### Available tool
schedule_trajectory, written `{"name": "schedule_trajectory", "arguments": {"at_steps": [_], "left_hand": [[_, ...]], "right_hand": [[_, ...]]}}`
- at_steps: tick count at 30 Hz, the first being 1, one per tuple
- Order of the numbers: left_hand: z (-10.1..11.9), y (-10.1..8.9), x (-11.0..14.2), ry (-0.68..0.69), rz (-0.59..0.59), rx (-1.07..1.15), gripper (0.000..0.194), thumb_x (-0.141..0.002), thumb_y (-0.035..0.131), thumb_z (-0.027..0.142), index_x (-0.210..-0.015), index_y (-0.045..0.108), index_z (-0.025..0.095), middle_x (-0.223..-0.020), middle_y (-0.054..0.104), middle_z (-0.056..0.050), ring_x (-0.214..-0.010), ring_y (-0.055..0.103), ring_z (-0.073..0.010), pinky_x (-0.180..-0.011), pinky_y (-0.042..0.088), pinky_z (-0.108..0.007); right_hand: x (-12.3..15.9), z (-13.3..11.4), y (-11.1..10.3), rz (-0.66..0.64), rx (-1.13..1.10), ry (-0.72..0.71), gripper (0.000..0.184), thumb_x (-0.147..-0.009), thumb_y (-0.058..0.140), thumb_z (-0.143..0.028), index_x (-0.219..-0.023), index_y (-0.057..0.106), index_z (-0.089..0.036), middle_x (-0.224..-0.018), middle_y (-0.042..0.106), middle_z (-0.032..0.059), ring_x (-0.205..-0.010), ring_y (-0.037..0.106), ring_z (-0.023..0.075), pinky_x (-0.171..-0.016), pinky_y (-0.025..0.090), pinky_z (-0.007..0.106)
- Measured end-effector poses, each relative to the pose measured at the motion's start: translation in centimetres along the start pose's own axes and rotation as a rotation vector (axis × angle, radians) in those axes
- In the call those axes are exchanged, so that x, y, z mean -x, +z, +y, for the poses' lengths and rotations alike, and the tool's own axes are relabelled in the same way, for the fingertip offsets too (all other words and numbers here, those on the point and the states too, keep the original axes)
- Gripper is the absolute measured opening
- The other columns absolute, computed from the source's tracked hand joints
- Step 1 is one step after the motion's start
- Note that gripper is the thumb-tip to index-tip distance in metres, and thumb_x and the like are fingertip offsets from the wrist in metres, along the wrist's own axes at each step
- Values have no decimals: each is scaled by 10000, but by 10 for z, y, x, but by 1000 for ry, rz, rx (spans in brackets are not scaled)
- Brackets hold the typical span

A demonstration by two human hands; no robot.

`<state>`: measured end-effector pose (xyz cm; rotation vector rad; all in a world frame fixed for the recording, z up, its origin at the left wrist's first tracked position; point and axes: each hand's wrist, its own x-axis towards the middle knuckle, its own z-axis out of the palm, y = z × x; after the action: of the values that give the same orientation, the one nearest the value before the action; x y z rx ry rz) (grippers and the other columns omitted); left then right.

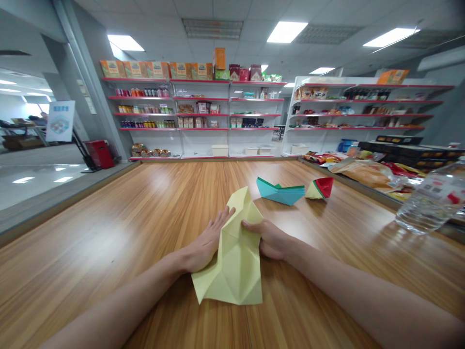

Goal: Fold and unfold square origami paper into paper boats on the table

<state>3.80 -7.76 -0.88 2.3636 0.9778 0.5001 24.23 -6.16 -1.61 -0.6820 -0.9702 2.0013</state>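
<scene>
A pale yellow sheet of paper [236,261], marked with crossing fold lines and partly bent up, stands between my hands over the wooden table. My left hand [209,240] lies along its left side with fingers stretched out; the fingertips touch the paper's edge. On the right side, my right hand [271,237] grips the paper, thumb on the near face and the other fingers hidden behind it. Beyond my right hand sit a blue and green folded paper boat [281,193] and a small red, green and cream folded paper piece [320,189].
The wooden table [109,218] spreads around my hands. A clear plastic bottle [428,203] stands at the right edge, with snack bags [366,174] and black boxes [407,154] behind. Shelves [203,128] of goods line the back; a sign [60,121] stands left.
</scene>
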Motion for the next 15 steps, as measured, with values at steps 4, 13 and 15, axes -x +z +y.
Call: {"name": "schedule_trajectory", "arguments": {"at_steps": [4,13,15], "left_hand": [[-2,2,0,27,-24,-55,556,-943,73,452,-1422,-157,290,-1536,-15,-26,-1395,-43,-223,-1117,113,-496],[-50,-20,1,-225,-46,-474,579,-926,166,497,-1448,7,301,-1525,-60,-97,-1362,-77,-380,-1014,55,-663],[-52,-24,4,-226,-58,-499,600,-910,237,510,-1450,85,297,-1528,-21,-104,-1359,-51,-408,-997,67,-681]], "right_hand": [[0,1,1,58,23,-7,358,-702,694,-195,-1037,580,-144,-930,702,102,-908,657,260,-903,460,451],[-1,-3,9,185,216,-80,369,-705,649,-98,-1055,570,-188,-1034,671,90,-907,655,233,-871,487,442],[-2,-2,11,206,240,-77,372,-701,647,-90,-1050,568,-192,-1024,673,87,-894,657,230,-857,495,438]]}}
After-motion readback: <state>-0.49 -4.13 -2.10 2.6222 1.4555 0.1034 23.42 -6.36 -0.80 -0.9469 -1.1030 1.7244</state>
